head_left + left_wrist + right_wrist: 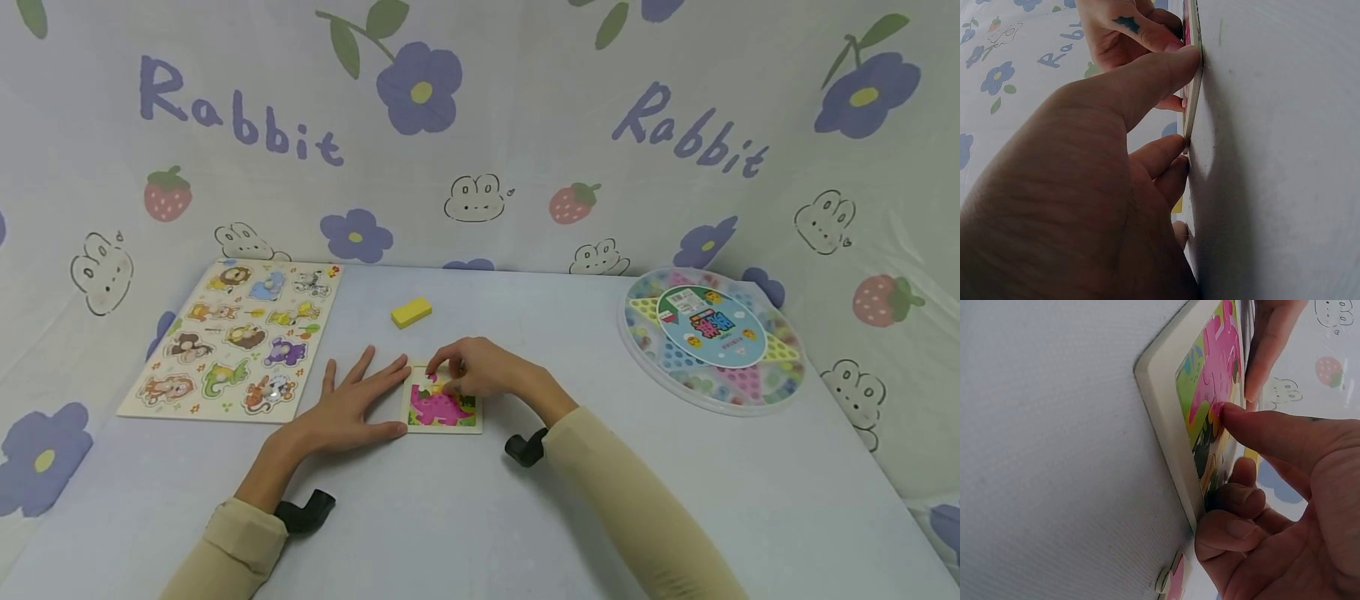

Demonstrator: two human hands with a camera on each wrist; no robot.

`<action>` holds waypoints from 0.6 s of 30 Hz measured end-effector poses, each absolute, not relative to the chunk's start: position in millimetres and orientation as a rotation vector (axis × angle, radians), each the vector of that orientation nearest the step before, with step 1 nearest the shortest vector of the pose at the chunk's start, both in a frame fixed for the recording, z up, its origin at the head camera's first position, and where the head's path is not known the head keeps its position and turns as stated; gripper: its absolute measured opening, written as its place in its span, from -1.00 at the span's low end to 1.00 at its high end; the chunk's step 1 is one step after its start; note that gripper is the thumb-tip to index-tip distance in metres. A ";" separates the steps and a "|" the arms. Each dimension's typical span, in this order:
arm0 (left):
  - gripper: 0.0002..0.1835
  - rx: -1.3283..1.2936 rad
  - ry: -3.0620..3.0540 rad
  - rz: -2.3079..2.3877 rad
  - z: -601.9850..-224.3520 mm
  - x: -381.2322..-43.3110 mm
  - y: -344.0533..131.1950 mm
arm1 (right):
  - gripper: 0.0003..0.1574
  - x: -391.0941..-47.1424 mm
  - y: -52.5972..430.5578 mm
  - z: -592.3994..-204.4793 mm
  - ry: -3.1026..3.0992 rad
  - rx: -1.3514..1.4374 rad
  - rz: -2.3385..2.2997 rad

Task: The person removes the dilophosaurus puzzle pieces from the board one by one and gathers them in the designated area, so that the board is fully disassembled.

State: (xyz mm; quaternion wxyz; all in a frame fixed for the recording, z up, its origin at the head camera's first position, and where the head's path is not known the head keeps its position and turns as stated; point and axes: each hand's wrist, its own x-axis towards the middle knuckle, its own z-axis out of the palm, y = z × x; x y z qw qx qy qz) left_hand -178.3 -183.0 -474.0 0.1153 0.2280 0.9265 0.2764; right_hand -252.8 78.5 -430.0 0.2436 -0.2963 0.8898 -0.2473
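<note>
A small square dinosaur puzzle [442, 412] lies flat on a white table [420, 517], between a person's two hands. It has a thick, pale frame with rounded corners. Inside, a bright pink dinosaur stands against green, with touches of yellow and blue; wavy seams between pieces show close up.

The left hand [343, 415] is spread wide at the puzzle's left edge, thumb and fingertips touching the frame, gripping nothing. The right hand [483, 368] bends over the puzzle's upper right part, fingers curled, its thumb tip touching the picture; a bit of pink shows by the index fingertip, but whether a piece is pinched cannot be told. Both arms wear beige sleeves [630, 500], with a black fitting [306, 512] at each wrist.

Just beyond the puzzle, slightly left, sits a yellow rectangular block [412, 312]. To the puzzle's left is a larger animal peg board [232, 342] showing a lion, zebra, crocodile and others. Well to its right lies a round Chinese checkers board [712, 340] with a coloured star and a blue label. Behind the puzzle, past the table, hangs a pale cloth [510, 92] printed with purple flowers, strawberries, rabbit faces and the word "Rabbit".
</note>
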 end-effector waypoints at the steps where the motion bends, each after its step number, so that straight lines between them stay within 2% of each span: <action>1: -0.06 0.668 2.714 0.811 -474.0 -178.3 -183.0 | -0.57 -252.5 78.6 -429.8 2.435 -0.814 -0.674; 18: -0.06 0.669 2.716 0.814 -471.6 -176.5 -183.8 | -0.60 -247.3 78.8 -429.0 2.512 -0.889 -0.620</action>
